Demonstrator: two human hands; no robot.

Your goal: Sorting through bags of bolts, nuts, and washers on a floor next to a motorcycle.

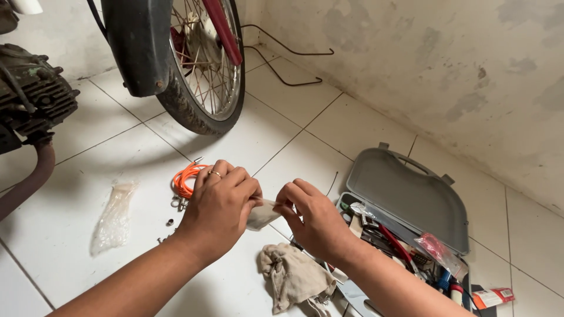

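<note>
Down over the white tiled floor (276,111), both of my hands meet on a small pale plastic packet (262,214). My left hand (220,205), a ring on one finger, has its fingers curled together and pinched on the packet's left end, while my right hand (314,220) pinches the other end between thumb and fingertips, so the packet hangs between the two hands just above the tiles. Under my right wrist lies a crumpled beige rag (294,276), touching the floor. Just beyond my left knuckles sits a coil of orange cable (183,179), with a few small metal fittings (176,203) beside it, and farther left lies an empty clear plastic bag (114,217). To my right an open grey tool case (411,194) lies on the floor by the stained wall (446,76), its lid tilted back and its tray crowded with tools, among them red-handled pliers (395,243) and a small bag of red bits (436,248). At the top, a motorcycle wheel (202,64) with spokes stands on the tiles, and the engine (32,94) shows at the left edge.
</note>
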